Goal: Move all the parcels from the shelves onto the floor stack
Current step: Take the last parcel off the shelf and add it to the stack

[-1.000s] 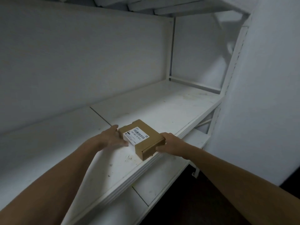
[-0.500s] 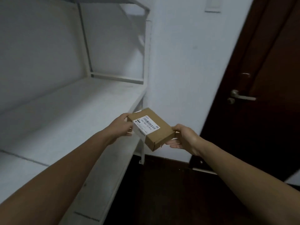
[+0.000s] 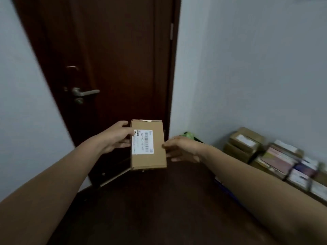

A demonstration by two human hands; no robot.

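Note:
A small brown cardboard parcel (image 3: 149, 159) with a white barcode label is held in the air in front of me, label up. My left hand (image 3: 115, 137) grips its left edge and my right hand (image 3: 180, 149) grips its right edge. A stack of parcels (image 3: 265, 156) lies on the floor along the right wall, brown boxes and several taped, labelled ones. The held parcel is well to the left of that stack. No shelf is in view.
A dark brown door (image 3: 113, 68) with a metal handle (image 3: 85, 93) stands straight ahead. Pale walls flank it. The floor (image 3: 159, 209) is dark. Something green (image 3: 188, 135) lies in the corner behind my right hand.
The parcel came off the shelf in both hands, and my view swung right, away from the shelves toward the door and the floor stack. The parcel now lies lengthwise away from me.

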